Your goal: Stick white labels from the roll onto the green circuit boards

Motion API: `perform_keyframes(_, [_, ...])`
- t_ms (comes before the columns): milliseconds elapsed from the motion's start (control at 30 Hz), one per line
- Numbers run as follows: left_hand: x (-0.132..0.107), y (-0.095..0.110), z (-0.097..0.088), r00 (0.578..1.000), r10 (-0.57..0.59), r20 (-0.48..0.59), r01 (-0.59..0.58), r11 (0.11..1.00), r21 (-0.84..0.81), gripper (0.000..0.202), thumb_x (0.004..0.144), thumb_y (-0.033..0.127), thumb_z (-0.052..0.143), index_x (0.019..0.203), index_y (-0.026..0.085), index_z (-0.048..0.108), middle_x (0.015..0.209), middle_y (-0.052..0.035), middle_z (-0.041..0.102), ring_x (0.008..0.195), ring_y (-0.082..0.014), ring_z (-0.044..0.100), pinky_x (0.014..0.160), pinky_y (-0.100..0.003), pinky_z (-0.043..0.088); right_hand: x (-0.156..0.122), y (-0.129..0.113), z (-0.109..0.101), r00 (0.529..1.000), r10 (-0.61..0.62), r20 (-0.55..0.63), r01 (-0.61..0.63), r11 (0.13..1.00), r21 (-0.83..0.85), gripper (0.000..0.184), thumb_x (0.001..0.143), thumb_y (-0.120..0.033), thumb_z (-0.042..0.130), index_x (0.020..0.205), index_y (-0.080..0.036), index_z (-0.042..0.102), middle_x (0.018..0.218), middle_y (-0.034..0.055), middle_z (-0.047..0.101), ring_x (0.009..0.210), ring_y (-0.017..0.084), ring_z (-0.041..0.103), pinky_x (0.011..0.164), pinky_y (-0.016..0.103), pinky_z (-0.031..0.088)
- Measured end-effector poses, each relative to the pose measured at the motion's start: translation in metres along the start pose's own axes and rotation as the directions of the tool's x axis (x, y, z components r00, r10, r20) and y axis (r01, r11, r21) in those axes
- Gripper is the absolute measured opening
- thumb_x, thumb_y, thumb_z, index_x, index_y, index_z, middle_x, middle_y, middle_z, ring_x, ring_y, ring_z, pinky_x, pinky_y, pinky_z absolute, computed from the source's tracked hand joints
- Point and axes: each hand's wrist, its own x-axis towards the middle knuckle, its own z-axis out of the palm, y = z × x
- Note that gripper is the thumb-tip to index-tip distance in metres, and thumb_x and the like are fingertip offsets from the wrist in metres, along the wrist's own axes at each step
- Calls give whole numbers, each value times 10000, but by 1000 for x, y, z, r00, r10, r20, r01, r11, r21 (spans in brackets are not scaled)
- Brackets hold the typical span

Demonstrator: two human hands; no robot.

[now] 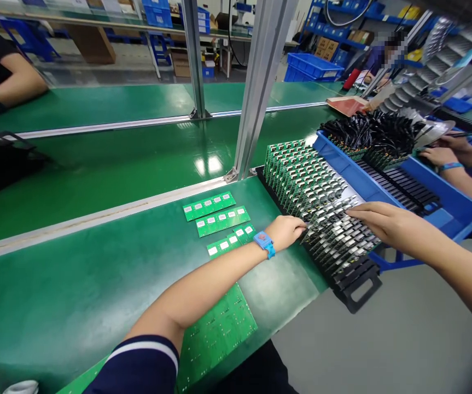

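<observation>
Circuit boards [301, 175] nearly fill the black rack [359, 287]

We see the boards standing on edge, row after row, from the rack's far end almost to the handle nearest us. Only the last few slots by that handle look bare, so we judge the rack close to full. Our left hand [287, 231] sits at the rack's left edge with its fingers curled in against the boards; we cannot tell whether it pinches one or only touches. Our right hand [383, 219] lies open, fingers stretched flat over the board tops. The rack overhangs the corner of the green surface [75, 295].

Off the rack, three labelled strips [222, 220] lie flat just beside our left wrist, which wears a blue wrist strap [265, 242]. A large bare panel [215, 334] lies under the forearm at the surface's edge.

A blue tray [457, 210] against the rack's right side holds black cables [375, 134] and a second rack. A co-worker's hands [438, 156] work at it, near our right hand. A metal post [256, 82] rises just behind the rack's far end. Another person's arm [14, 82] rests well apart, at the far left
</observation>
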Motion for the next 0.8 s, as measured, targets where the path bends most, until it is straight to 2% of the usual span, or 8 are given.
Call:
perform_keyframes(133, [-9, 8, -1, 997, -71, -11, 70, 993, -94, 105, 761, 124, 546, 804, 155, 637, 724, 6, 682, 632, -88, 631, 613, -172, 500, 1, 2, 0, 999, 21, -25, -22, 999, -29, 305, 874, -141, 400, 1131, -135, 564, 1086, 133, 600, 964, 240, 592, 827, 404, 517])
perform_keyframes(200, [-10, 11, 4, 996, -84, 5, 84, 988, -126, 76, 749, 124, 575, 767, 159, 640, 693, 23, 680, 624, -79, 634, 606, -151, 495, 0, 0, -1, 998, 37, -59, -38, 999, -15, 294, 874, -172, 423, 1128, -146, 569, 1105, 127, 609, 982, 247, 595, 849, 412, 514])
perform_keyframes(333, [-4, 14, 19, 990, -138, -16, 134, 980, -144, 88, 781, 151, 569, 771, 163, 656, 729, 8, 701, 679, -107, 655, 655, -194, 515, -10, -7, -2, 989, 114, -99, -101, 987, 126, 304, 864, -214, 486, 1162, -201, 542, 1134, 98, 607, 1081, 240, 556, 964, 418, 458])
perform_keyframes(433, [-3, 15, 24, 985, -172, -32, 165, 975, -150, 98, 787, 160, 574, 799, 161, 671, 787, -19, 715, 716, -132, 665, 690, -227, 525, -21, -13, 1, 981, 173, -89, -149, 963, 226, 378, 861, -218, 496, 1238, -250, 492, 1240, 76, 553, 1182, 238, 488, 1048, 416, 381])
perform_keyframes(567, [-11, 13, 11, 976, -213, -34, 205, 966, -157, 135, 799, 151, 557, 875, 157, 668, 845, -36, 718, 750, -135, 672, 708, -240, 532, -32, -23, 7, 967, 246, -59, -220, 933, 283, 447, 881, -238, 456, 1324, -273, 414, 1392, 55, 415, 1288, 252, 359, 1104, 423, 278])
perform_keyframes(667, [-16, 10, -2, 975, -223, 10, 222, 961, -164, 139, 786, 122, 566, 864, 165, 673, 802, -13, 719, 727, -119, 673, 697, -224, 534, -35, -31, 13, 962, 264, -63, -239, 933, 270, 497, 891, -231, 434, 1373, -291, 330, 1473, 50, 269, 1337, 264, 255, 1119, 431, 216])
perform_keyframes(733, [-17, 9, -6, 976, -211, 58, 218, 962, -165, 130, 771, 119, 588, 843, 170, 683, 781, -2, 721, 723, -113, 673, 698, -214, 533, -36, -34, 18, 952, 287, -109, -260, 942, 214, 512, 886, -235, 443, 1377, -303, 314, 1503, 57, 165, 1347, 289, 221, 1111, 444, 217])
perform_keyframes(800, [-16, 10, -4, 975, -194, 106, 209, 964, -161, 122, 764, 129, 603, 837, 170, 691, 786, -2, 723, 730, -112, 672, 706, -211, 531, -38, -36, 22, 945, 290, -149, -268, 952, 151, 524, 876, -258, 463, 1377, -300, 312, 1485, 87, 185, 1327, 309, 257, 1088, 454, 256])
